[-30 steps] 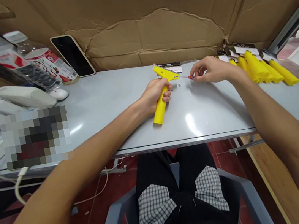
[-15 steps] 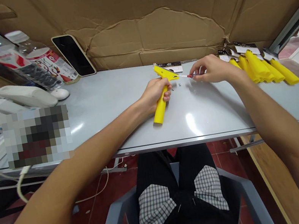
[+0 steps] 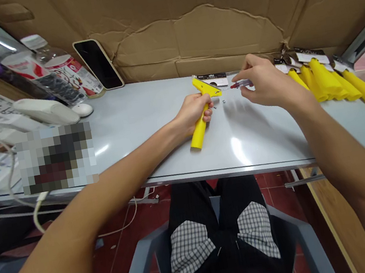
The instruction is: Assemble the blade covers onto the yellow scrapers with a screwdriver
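Observation:
My left hand (image 3: 198,111) is wrapped round the handle of a yellow scraper (image 3: 199,134), whose wide head points up and away from me. In my right hand (image 3: 262,79) is a screwdriver (image 3: 241,84) with a clear and red handle, pinched between the fingers. Its thin shaft reaches left to the right end of the scraper's head, at a screw there; whether the tip sits in the screw is too small to tell. A few small screws (image 3: 223,101) lie on the table just below the head. Behind the head lies a black and white packaging card (image 3: 215,79).
Several yellow scrapers (image 3: 331,79) with header cards lie at the right of the table (image 3: 148,100). At the left are bottles (image 3: 68,72), a phone (image 3: 99,64) leaning on the cardboard (image 3: 145,44), a white mouse (image 3: 82,109), cables and a blurred-out patch.
The view has shifted slightly. My right hand has opened its grasp a little and changed its hold on the screwdriver handle, more of which shows. My left hand keeps the scraper in place.

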A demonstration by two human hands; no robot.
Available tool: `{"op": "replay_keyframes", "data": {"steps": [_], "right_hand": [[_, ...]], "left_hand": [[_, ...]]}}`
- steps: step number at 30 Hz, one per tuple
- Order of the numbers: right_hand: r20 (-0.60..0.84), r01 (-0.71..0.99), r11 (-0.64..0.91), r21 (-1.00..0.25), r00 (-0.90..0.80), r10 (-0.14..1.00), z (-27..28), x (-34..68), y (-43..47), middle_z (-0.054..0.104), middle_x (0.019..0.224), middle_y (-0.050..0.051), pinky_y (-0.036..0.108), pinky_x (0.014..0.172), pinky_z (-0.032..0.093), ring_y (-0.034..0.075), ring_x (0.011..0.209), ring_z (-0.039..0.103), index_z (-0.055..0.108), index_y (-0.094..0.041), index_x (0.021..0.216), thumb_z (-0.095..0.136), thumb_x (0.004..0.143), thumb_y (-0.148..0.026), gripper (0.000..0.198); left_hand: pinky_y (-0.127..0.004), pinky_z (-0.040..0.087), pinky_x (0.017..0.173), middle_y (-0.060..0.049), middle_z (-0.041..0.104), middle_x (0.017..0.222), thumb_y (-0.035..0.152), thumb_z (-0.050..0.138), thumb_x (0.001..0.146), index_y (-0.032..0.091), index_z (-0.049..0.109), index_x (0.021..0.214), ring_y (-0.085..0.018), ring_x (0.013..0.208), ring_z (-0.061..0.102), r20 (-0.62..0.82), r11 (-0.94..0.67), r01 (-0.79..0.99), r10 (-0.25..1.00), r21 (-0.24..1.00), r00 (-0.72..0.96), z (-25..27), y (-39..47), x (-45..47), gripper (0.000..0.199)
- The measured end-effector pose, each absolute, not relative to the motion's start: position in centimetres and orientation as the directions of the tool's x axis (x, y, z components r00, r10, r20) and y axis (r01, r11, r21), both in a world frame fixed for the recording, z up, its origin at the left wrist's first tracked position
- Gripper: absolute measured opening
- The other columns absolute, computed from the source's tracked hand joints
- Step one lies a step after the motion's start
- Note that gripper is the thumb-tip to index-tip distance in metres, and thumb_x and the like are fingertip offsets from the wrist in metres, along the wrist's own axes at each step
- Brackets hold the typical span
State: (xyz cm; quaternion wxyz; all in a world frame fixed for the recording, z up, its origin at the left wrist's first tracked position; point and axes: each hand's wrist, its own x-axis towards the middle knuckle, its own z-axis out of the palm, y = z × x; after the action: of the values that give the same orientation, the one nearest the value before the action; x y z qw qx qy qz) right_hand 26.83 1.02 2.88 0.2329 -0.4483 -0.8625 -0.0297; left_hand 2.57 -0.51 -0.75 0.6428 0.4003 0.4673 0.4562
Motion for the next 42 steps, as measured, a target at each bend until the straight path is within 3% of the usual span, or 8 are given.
{"op": "replay_keyframes", "data": {"steps": [4,8,12,18,24,28,36,42], "right_hand": [[0.497,0.734,0.642,-0.222,-0.481,0.722,4.0,26.4,0.4,0.080,0.119,0.013,0.052,0.101,0.062,0.032,0.105,0.077,0.084,-0.027,0.123,0.071,0.097,-0.016,0.031],[0.542,0.717,0.635,-0.288,-0.425,0.725,4.1,25.8,0.2,0.083,0.120,0.008,0.050,0.099,0.065,0.031,0.104,0.078,0.082,-0.035,0.118,0.073,0.102,-0.030,0.019],[0.533,0.704,0.633,-0.322,-0.418,0.736,3.4,25.2,0.1,0.078,0.131,0.011,0.050,0.092,0.065,0.033,0.106,0.078,0.080,-0.033,0.118,0.071,0.105,-0.038,0.017],[0.516,0.710,0.609,-0.353,-0.395,0.760,4.3,25.0,-0.7,0.072,0.136,0.019,0.044,0.087,0.064,0.032,0.108,0.074,0.072,-0.026,0.117,0.068,0.102,-0.025,0.016],[0.425,0.772,0.492,-0.403,-0.318,0.847,4.3,25.4,-0.1,0.076,0.140,0.016,0.054,0.097,0.063,0.042,0.126,0.073,0.072,-0.034,0.139,0.064,0.108,-0.059,0.040],[0.429,0.781,0.487,-0.391,-0.314,0.847,4.1,25.4,0.3,0.079,0.135,0.018,0.055,0.097,0.060,0.043,0.123,0.074,0.075,-0.032,0.135,0.055,0.109,-0.075,0.053],[0.380,0.803,0.463,-0.375,-0.322,0.867,4.3,25.6,-0.1,0.083,0.125,0.015,0.052,0.089,0.057,0.041,0.111,0.076,0.066,-0.033,0.142,0.060,0.106,-0.074,0.054],[0.377,0.823,0.425,-0.377,-0.283,0.882,4.3,25.7,0.1,0.085,0.107,0.014,0.055,0.091,0.057,0.041,0.102,0.077,0.071,-0.033,0.123,0.054,0.107,-0.079,0.052]], "left_hand": [[-0.015,0.030,0.040,0.002,0.059,0.074,-0.001,0.057,0.093,0.017,0.056,0.081,-0.002,0.046,0.044,-0.246,0.270,-0.207,0.960,0.940,0.136,-0.5,-0.7,2.7,0.021],[-0.016,0.030,0.040,0.001,0.060,0.075,0.000,0.056,0.097,0.017,0.058,0.086,-0.002,0.046,0.043,-0.254,0.278,-0.205,0.957,0.938,0.138,-0.2,-0.8,2.7,0.020],[-0.015,0.029,0.040,0.002,0.059,0.073,-0.002,0.056,0.094,0.017,0.057,0.085,-0.002,0.045,0.042,-0.253,0.284,-0.225,0.955,0.932,0.156,-0.2,-0.9,2.8,0.020],[-0.015,0.029,0.039,0.001,0.061,0.072,-0.001,0.062,0.083,0.018,0.056,0.082,-0.003,0.046,0.043,-0.225,0.266,-0.273,0.959,0.925,0.172,-0.8,-0.6,2.6,0.019],[-0.015,0.028,0.039,0.001,0.060,0.072,-0.002,0.062,0.081,0.018,0.056,0.080,-0.003,0.046,0.042,-0.226,0.270,-0.279,0.957,0.921,0.180,-0.7,-0.6,2.6,0.021],[-0.015,0.028,0.039,0.001,0.060,0.072,-0.001,0.061,0.081,0.018,0.056,0.080,-0.003,0.046,0.043,-0.228,0.270,-0.276,0.958,0.922,0.176,-0.6,-0.7,2.6,0.019],[-0.015,0.028,0.039,0.001,0.060,0.073,0.000,0.062,0.081,0.017,0.055,0.078,-0.002,0.046,0.043,-0.218,0.254,-0.265,0.963,0.930,0.160,-1.0,-0.4,2.5,0.019],[-0.015,0.029,0.040,0.001,0.060,0.073,0.000,0.061,0.082,0.017,0.056,0.079,-0.002,0.046,0.043,-0.220,0.253,-0.257,0.964,0.933,0.149,-0.8,-0.5,2.6,0.019]]}}
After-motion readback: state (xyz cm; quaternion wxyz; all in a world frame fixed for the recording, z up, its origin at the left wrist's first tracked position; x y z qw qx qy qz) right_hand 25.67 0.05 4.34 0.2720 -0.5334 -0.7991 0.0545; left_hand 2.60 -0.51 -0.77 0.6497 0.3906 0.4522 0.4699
